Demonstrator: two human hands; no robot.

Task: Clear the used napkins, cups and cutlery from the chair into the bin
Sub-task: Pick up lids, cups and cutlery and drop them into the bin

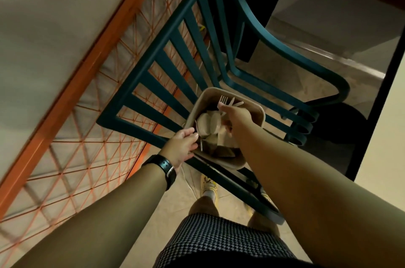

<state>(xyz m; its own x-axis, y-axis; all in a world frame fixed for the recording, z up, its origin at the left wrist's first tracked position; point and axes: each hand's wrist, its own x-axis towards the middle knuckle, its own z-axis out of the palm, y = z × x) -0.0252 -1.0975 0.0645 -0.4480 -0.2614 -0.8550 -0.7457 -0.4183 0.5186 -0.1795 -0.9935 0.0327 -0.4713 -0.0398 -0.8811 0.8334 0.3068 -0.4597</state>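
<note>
A beige bin with rounded corners rests on the seat of a teal slatted chair. Inside it lie paper cups and crumpled napkins. My right hand reaches over the bin's far side and pinches a white plastic fork together with other white cutlery, tines pointing away. My left hand, with a black watch on the wrist, curls around the bin's near-left rim. A thin white stick shows just under its fingertips.
An orange-framed wire mesh panel runs along the left of the chair. A dark column stands behind the chair back. My feet in yellow shoes stand on the tiled floor beneath the seat's front edge.
</note>
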